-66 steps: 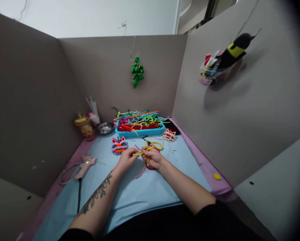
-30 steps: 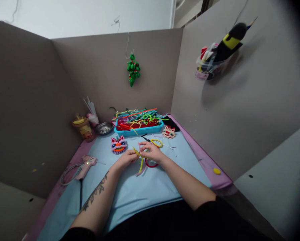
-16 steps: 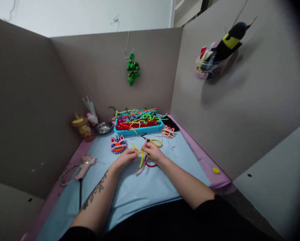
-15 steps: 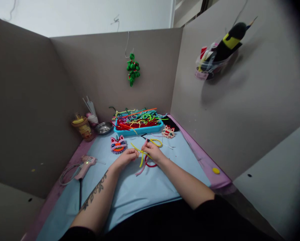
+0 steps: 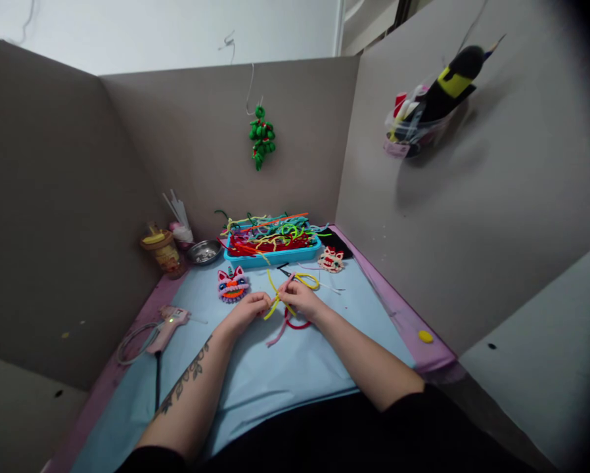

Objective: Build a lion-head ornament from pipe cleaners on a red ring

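Yellow pipe cleaners (image 5: 271, 311) cross between my two hands above the blue cloth. My right hand (image 5: 302, 300) is closed in a pinch on them, with a pink pipe cleaner (image 5: 276, 339) passing through the grip and its tail hanging down. Just left of it, my left hand (image 5: 248, 312) is closed, its thumb and finger pinching at the yellow pieces; the exact grip is too small to make out. A red pipe cleaner loop (image 5: 299, 326) lies below my right hand. Behind that hand are scissors with yellow handles (image 5: 316, 281), partly hidden.
A blue tray (image 5: 248, 262) of pipe cleaners stands at the back. Two lion-head figures, one purple (image 5: 233, 286), one cream and red (image 5: 331, 260), lie nearby. Left are a pink glue gun (image 5: 169, 328), metal bowl (image 5: 205, 251) and cup (image 5: 163, 255). Grey partitions (image 5: 226, 144) surround the table.
The yellow pipe cleaners have turned between my fingers: the upper end now stands steeper and the lower end points toward my left hand. Both hands stay nearly in place.
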`<action>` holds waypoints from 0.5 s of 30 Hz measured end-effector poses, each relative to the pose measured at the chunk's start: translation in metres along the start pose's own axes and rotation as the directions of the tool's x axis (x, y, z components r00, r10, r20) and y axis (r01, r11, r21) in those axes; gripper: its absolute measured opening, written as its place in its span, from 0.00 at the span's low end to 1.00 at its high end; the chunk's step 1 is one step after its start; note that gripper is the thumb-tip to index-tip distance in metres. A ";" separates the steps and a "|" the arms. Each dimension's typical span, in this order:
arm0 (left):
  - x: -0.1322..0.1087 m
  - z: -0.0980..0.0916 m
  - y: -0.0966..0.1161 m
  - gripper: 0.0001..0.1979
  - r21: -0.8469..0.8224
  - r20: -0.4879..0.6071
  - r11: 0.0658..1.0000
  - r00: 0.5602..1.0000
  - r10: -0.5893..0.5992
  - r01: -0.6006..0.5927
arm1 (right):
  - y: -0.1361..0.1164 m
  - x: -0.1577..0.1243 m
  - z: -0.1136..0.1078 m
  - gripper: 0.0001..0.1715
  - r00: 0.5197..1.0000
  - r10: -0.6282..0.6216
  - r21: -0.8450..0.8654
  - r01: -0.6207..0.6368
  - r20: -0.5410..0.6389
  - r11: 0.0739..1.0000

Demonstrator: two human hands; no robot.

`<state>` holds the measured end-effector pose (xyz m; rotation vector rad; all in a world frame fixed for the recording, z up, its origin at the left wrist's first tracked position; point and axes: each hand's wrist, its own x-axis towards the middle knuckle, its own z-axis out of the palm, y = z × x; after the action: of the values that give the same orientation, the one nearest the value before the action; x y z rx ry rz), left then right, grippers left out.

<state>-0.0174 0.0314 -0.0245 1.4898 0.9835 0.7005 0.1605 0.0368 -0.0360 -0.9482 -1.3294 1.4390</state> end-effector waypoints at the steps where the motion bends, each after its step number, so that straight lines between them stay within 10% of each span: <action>1: 0.000 0.000 0.000 0.07 -0.002 -0.005 1.000 1.000 0.004 -0.004 | 0.000 0.000 0.000 0.15 1.000 0.010 -0.006 -0.010 0.013 1.000; 15: 0.001 0.002 0.001 0.15 0.205 -0.061 0.969 0.986 0.156 -0.141 | -0.006 -0.008 0.005 0.06 0.975 -0.211 -0.256 0.222 0.071 0.941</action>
<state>-0.0147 0.0312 -0.0244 1.7373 1.0319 0.7892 0.1585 0.0276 -0.0293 -0.9100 -1.6314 1.1388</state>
